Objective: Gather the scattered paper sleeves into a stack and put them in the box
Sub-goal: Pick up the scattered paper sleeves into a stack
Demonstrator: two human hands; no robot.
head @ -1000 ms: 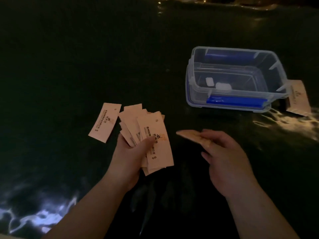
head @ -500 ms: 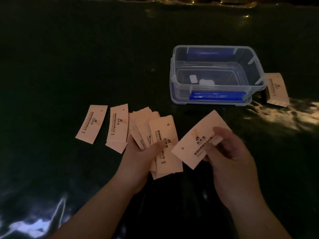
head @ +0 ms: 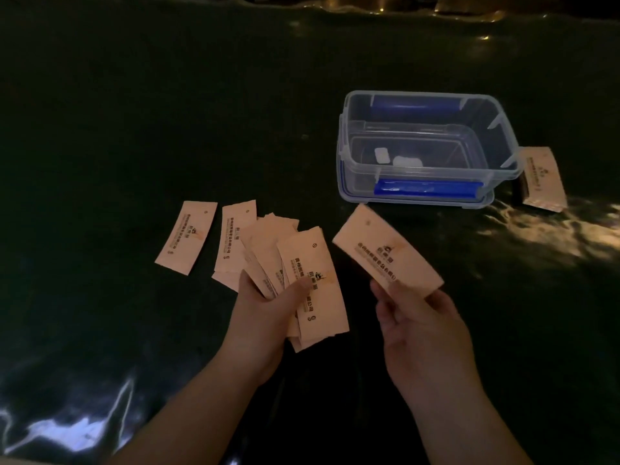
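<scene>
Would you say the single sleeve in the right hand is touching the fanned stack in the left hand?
Apart. The head view shows a dark strip of table between the single sleeve held by the right hand and the fanned stack in the left hand.

My view takes in a dark, glossy tabletop (head: 134, 129) under dim light, bright wrinkled glare patches on it at my near left and at far right, a crumpled shiny edge along the back, a small dark object (head: 519, 193) just right of the container

One head-worn camera, looking forward and down.
Close over both hands at lower centre; the dark table (head: 134, 112) fills the frame.
</scene>
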